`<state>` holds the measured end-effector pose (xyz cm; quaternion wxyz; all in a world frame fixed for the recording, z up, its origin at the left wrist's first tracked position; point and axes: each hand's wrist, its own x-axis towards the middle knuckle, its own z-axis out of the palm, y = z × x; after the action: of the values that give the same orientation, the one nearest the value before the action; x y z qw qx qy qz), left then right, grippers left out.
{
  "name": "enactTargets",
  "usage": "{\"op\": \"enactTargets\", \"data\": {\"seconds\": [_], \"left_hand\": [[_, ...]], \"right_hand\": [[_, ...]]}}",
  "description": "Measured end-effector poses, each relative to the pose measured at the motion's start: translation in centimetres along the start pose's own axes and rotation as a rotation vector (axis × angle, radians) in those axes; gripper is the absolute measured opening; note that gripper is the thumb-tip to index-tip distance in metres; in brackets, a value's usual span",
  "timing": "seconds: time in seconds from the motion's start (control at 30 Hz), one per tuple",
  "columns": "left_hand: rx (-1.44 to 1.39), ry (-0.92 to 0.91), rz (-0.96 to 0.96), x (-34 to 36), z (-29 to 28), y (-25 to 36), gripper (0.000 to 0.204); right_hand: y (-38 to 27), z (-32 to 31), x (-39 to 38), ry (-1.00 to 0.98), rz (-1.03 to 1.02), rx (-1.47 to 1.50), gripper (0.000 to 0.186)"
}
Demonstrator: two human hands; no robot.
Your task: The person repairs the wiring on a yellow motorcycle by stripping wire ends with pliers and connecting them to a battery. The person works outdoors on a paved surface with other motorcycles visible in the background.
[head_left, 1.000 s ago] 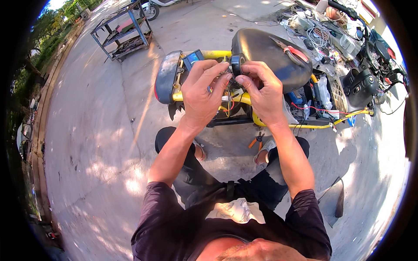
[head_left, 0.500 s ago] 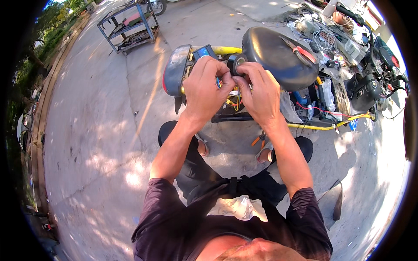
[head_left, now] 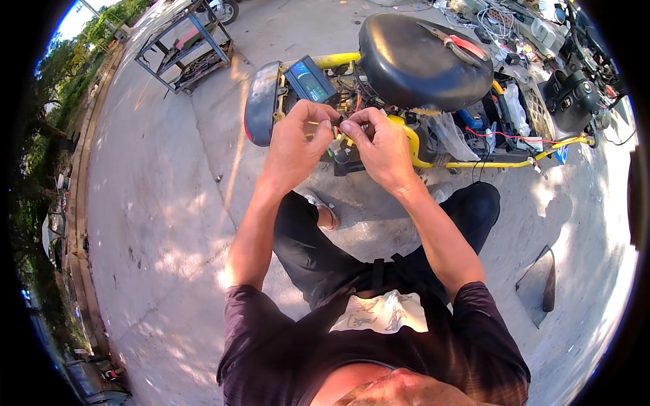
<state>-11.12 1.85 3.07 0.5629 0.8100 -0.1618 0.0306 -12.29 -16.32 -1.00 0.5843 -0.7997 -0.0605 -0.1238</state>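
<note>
My left hand (head_left: 296, 143) and my right hand (head_left: 382, 150) meet fingertip to fingertip over the open middle of a yellow-framed electric scooter (head_left: 421, 154). The left fingers pinch a thin wire (head_left: 312, 123) near its yellow stretch. My right thumb and forefinger are pressed together at a small dark piece (head_left: 338, 124) between the hands; what it is cannot be made out. Loose coloured wires (head_left: 357, 101) run just beyond the fingertips. Behind my left hand a dark box with a blue-labelled face (head_left: 310, 81) leans by the rear fender (head_left: 261, 108).
Red-handled pliers (head_left: 464, 46) rest on the black seat (head_left: 420, 68). Tools and a clear plastic bag (head_left: 447, 135) fill the footwell at right. A metal cart (head_left: 181, 51) stands far left. Heaped cables and parts (head_left: 497, 24) lie far right, and a dark flat scrap (head_left: 538, 287) lies near right.
The black tape roll seen at my right fingers no longer shows. My hands have shifted slightly lower against the scooter, uncovering the box and wires. The view has moved, and my knees appear wider apart.
</note>
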Motion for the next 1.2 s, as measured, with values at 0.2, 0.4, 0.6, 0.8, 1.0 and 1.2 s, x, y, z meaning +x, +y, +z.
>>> {"op": "enactTargets", "data": {"seconds": [0.2,0.4,0.6,0.8,1.0,1.2], "left_hand": [[-0.313,-0.006,0.101,1.2,2.9,-3.7,0.008],[-0.202,0.005,0.063,5.2,3.9,-6.9,0.012],[-0.048,-0.013,0.05,9.8,5.1,-10.7,0.017],[0.107,-0.074,0.029,11.9,5.1,-12.4,0.015],[-0.08,-0.081,-0.037,11.9,5.5,-12.5,0.014],[-0.25,-0.072,-0.105,12.2,5.8,-13.7,0.01]], "right_hand": [[2.1,-0.9,-0.8,-0.011,0.035,-0.03,0.029],[2.7,-1.2,1.6,0.246,-0.396,-0.634,0.023],[5.9,2.2,2.4,0.376,-0.385,-0.848,0.018],[6.9,3.6,3.3,0.477,-0.366,-0.836,0.015],[7.3,4.0,3.5,0.492,-0.368,-0.804,0.012],[6.8,3.6,3.9,0.443,-0.382,-0.83,0.013]]}}
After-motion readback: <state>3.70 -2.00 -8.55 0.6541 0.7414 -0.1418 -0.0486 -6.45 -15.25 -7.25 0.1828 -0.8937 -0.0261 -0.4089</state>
